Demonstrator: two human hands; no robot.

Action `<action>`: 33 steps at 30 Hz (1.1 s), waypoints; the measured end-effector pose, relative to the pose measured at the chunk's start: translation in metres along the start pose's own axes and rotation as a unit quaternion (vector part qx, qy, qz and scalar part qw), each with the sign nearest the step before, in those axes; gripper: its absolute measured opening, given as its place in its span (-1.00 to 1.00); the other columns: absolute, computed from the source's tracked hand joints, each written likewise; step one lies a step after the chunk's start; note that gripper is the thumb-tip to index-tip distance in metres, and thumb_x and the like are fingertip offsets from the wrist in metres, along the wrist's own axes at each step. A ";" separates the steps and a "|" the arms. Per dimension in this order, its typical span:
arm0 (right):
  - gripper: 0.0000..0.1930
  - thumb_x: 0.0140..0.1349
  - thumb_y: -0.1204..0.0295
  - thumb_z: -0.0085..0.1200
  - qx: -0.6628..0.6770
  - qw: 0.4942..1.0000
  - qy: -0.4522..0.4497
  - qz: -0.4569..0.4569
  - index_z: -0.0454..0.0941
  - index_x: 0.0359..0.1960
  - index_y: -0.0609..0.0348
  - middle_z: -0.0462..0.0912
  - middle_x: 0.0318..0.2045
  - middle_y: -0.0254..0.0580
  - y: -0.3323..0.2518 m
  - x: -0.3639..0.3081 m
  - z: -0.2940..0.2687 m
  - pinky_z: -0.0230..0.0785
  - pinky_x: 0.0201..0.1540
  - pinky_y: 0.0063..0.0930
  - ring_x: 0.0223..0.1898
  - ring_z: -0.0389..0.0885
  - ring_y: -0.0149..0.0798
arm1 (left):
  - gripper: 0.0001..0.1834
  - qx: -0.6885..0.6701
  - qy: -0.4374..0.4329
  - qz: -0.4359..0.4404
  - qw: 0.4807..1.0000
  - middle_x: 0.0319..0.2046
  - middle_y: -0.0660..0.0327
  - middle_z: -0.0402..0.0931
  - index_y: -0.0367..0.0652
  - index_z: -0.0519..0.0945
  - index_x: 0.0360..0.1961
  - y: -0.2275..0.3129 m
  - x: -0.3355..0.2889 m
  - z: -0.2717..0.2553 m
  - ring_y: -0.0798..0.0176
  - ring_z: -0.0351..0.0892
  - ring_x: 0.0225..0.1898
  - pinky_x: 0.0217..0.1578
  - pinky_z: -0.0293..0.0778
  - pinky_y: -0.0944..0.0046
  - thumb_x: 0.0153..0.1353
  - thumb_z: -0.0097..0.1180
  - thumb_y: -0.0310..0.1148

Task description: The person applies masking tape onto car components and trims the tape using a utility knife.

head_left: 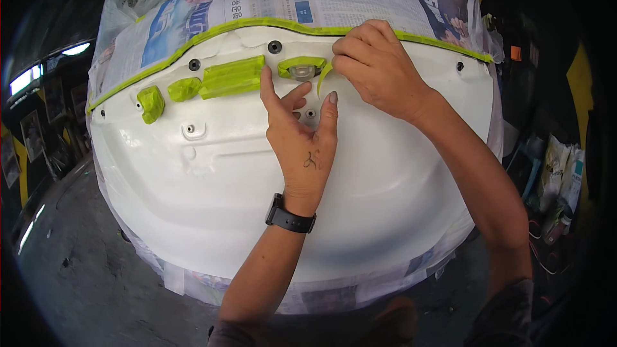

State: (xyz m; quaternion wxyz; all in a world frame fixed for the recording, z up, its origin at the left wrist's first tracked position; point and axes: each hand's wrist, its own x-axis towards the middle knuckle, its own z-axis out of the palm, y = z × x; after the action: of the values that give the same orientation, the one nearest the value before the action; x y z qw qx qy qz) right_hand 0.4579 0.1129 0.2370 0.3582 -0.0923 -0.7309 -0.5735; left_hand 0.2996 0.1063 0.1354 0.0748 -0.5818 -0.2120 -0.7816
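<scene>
A white curved car body panel (379, 212) lies in front of me. My right hand (380, 67) pinches one end of a short strip of yellow-green masking tape (324, 79), which hangs down and curls. Just left of it, a small clear lamp (302, 72) in the panel has the same tape along its upper edge. My left hand (299, 148), a black watch (290, 216) on its wrist, is open below the lamp. Its index finger reaches up by the end of a taped-over rectangular part (232, 78); its thumb points up beneath the hanging strip.
Newspaper (276, 0) covers the area beyond the panel, edged with yellow-green tape (193, 42). Two smaller taped parts (152, 104) sit at the left, among bolts and holes. Plastic film wraps the panel's sides. Bags and bottles (559, 180) stand on the floor at the right.
</scene>
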 end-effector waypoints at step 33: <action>-0.90 0.08 0.53 0.23 -0.007 0.998 -0.038 -0.044 0.57 -0.37 0.13 0.55 -0.29 -0.31 0.004 0.012 0.008 0.35 -0.06 -0.31 -0.18 0.47 -0.17 | -0.89 0.147 0.022 0.050 0.988 -0.45 0.42 0.60 -0.01 0.63 -0.39 -0.018 0.001 0.020 0.17 0.43 -0.34 -0.24 0.24 0.14 0.10 0.35 -0.41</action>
State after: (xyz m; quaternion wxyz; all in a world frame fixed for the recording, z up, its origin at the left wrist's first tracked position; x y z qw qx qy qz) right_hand 0.4483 0.1181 0.2469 0.3041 -0.0840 -0.7430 -0.5903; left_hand 0.3106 0.1307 0.1367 0.2032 -0.5571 -0.2936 -0.7497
